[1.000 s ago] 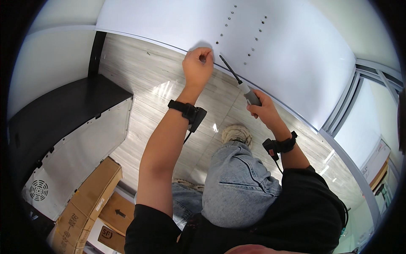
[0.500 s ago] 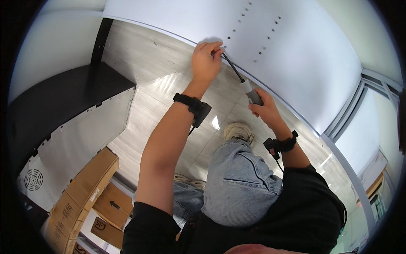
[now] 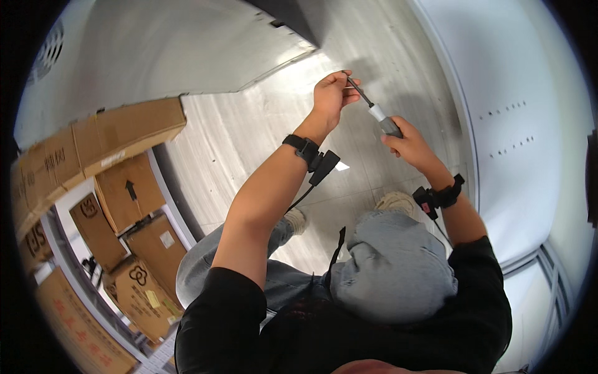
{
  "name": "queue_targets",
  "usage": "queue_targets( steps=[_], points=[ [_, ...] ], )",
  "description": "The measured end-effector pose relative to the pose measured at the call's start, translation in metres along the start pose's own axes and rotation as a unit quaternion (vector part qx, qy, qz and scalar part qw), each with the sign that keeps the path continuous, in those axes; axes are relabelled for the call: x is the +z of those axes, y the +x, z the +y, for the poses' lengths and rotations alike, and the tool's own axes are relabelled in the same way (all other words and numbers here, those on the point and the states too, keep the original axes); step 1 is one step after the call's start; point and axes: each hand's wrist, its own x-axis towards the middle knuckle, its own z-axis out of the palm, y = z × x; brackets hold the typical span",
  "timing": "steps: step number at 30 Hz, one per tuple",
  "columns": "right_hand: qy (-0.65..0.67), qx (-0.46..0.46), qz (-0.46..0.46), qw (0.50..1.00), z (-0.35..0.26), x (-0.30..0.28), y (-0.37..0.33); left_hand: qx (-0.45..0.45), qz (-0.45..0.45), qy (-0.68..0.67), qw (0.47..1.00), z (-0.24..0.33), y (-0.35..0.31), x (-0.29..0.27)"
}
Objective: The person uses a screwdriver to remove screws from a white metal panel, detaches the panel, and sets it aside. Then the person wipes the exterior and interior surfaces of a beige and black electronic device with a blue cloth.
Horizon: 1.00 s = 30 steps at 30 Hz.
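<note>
- Head view: the grey-and-white screwdriver with a thin dark metal shaft (image 3: 378, 113) is above the floor, between the two hands, its shaft slanting up and left.
- The right hand (image 3: 408, 143) has its grip wrapped around the thick grey handle. The left hand (image 3: 330, 96) has its fingers gathered at the shaft's tip; whether they pinch the tip or some small piece, I cannot tell.
- The screwdriver should be fairly light and quite stiff, unlikely to break; the broad handle looks the best place to hold, while the narrow shaft would probably be slick and roll between fingertips.
- The pale grey wood-grain floor (image 3: 249, 137) looks smooth and glossy.
- At right stands a smooth white panel with two rows of small holes (image 3: 511, 174).
- At upper left is a flat grey metal casing (image 3: 156, 50); below it, a long brown cardboard box (image 3: 128, 134), matt, with creased edges.
- Black strap bands circle both wrists; the faded blue jeans (image 3: 392, 268) are soft, wrinkled denim.
</note>
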Motion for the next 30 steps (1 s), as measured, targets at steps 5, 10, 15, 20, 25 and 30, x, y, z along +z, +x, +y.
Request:
queue_targets(
  steps=[5,10,15,20,25,30],
  points=[
    [-0.171,0.05,-0.119,0.977,-0.056,0.048,0.054,-0.014,0.07,-0.071,0.995,0.009,0.013,-0.085],
    [-0.261,0.145,-0.157,0.941,-0.09,0.085,0.073,-0.04,0.053,-0.09,0.994,0.011,0.027,-0.119],
    [-0.269,0.13,-0.081,0.951,-0.095,0.106,0.089,-0.067,-0.003,-0.09,0.994,0.014,0.063,-0.135],
    [-0.136,0.177,-0.03,0.974,-0.067,0.12,0.109,-0.109,0.001,-0.078,0.991,0.006,0.092,-0.148],
    [0.079,0.197,0.049,0.976,-0.015,0.158,0.125,-0.098,-0.015,-0.035,0.994,0.0,0.126,-0.168],
    [0.194,0.163,0.094,0.963,0.008,0.182,0.133,-0.074,-0.044,-0.085,0.993,-0.008,0.141,-0.182]
  ],
)
